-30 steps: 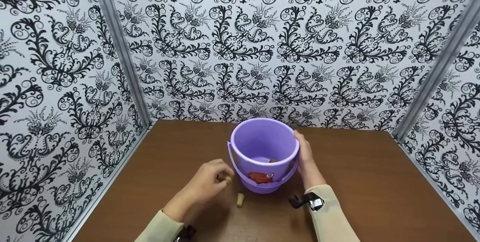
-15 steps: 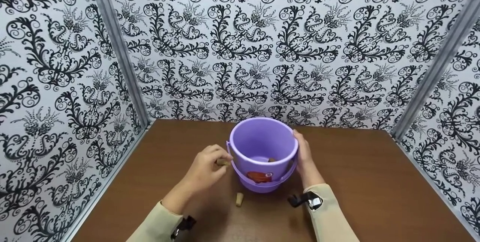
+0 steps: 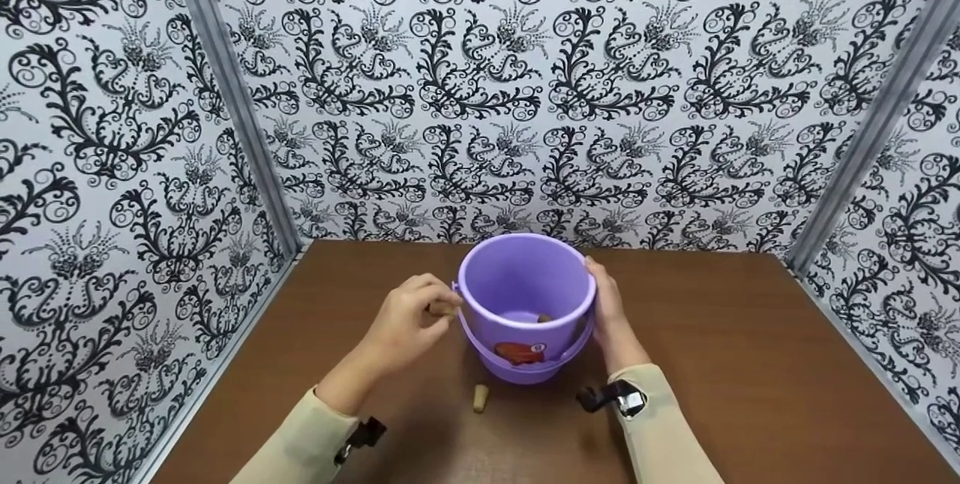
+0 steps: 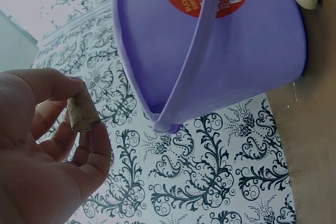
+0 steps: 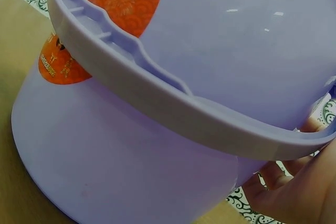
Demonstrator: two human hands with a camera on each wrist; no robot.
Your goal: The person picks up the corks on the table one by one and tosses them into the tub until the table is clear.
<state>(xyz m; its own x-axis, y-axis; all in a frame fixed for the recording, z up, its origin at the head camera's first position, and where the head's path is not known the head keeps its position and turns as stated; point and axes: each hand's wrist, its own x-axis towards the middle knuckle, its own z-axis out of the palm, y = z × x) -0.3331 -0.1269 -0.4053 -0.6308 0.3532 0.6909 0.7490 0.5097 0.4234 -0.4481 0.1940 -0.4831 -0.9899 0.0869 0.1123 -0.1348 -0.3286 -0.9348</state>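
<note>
A purple bucket (image 3: 517, 353) with a red label stands on the table, its handle (image 5: 173, 108) folded down across the front. My left hand (image 3: 409, 319) is raised just left of the bucket's rim. It pinches a cork (image 4: 82, 109) between thumb and fingers. On the bucket's right side my right hand (image 3: 611, 311) grips the wall, the thumb up at the rim. Inside, on the bottom, a small brown piece (image 3: 544, 317) shows, partly hidden by the front wall. Another cork (image 3: 481, 398) lies on the table in front of the bucket.
The brown wooden table (image 3: 750, 364) reaches back to a white wall (image 3: 487, 94) with black scroll patterns. Similar panels close in the left and right sides, with grey strips (image 3: 232, 101) at the corners.
My left hand has risen with the cork from low beside the bucket up to the height of its rim. The right hand and the bucket have stayed in place.
</note>
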